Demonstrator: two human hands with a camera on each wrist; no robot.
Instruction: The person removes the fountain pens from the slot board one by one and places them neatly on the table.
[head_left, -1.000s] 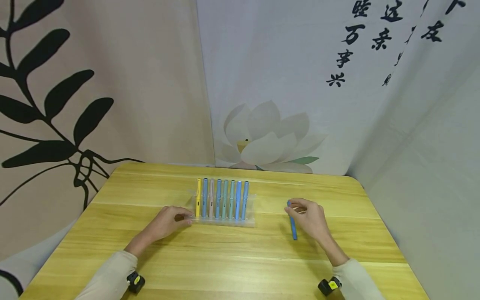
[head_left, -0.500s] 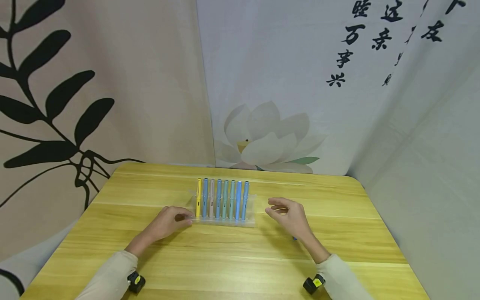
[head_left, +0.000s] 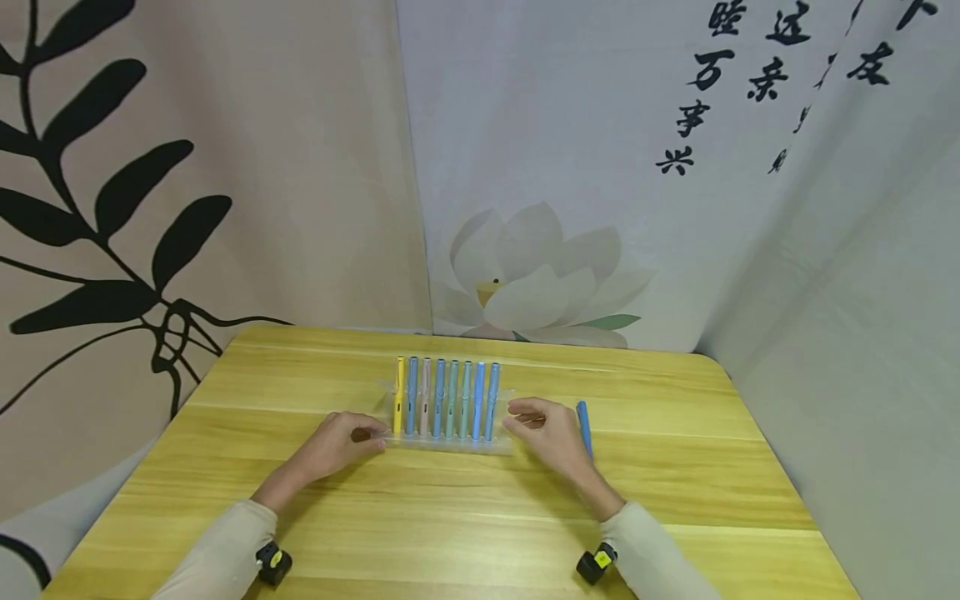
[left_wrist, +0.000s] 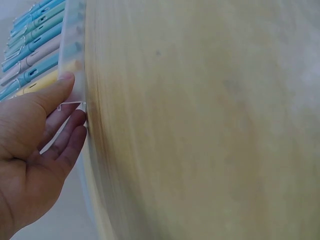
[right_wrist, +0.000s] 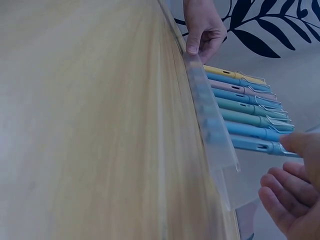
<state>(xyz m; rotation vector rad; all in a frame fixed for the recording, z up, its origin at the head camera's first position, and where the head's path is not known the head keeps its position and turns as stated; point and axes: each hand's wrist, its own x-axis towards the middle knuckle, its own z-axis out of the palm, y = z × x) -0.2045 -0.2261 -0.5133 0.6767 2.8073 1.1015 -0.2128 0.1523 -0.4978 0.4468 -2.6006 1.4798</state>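
A clear plastic pen stand (head_left: 450, 445) stands on the wooden table, holding a row of several pens: a yellow pen (head_left: 398, 392) at the left end, then blue, pinkish-grey and green ones. My left hand (head_left: 341, 446) grips the stand's left end; the left wrist view shows the thumb (left_wrist: 62, 87) on its front. My right hand (head_left: 551, 433) is by the stand's right end, beside the last blue pen (right_wrist: 252, 145), its fingers loosely bent around nothing. Whether it touches the stand I cannot tell. Behind that hand a loose blue pen (head_left: 584, 421) lies on the table, its lower end hidden.
The wooden table (head_left: 420, 533) reaches back to a hanging cloth (head_left: 315, 167) printed with leaves, a lotus and characters. Another pale cloth (head_left: 847, 292) closes off the right side.
My right hand has let go of the loose blue pen, leaving it on the table, and has moved left to the stand's right end. The left hand stays on the stand.
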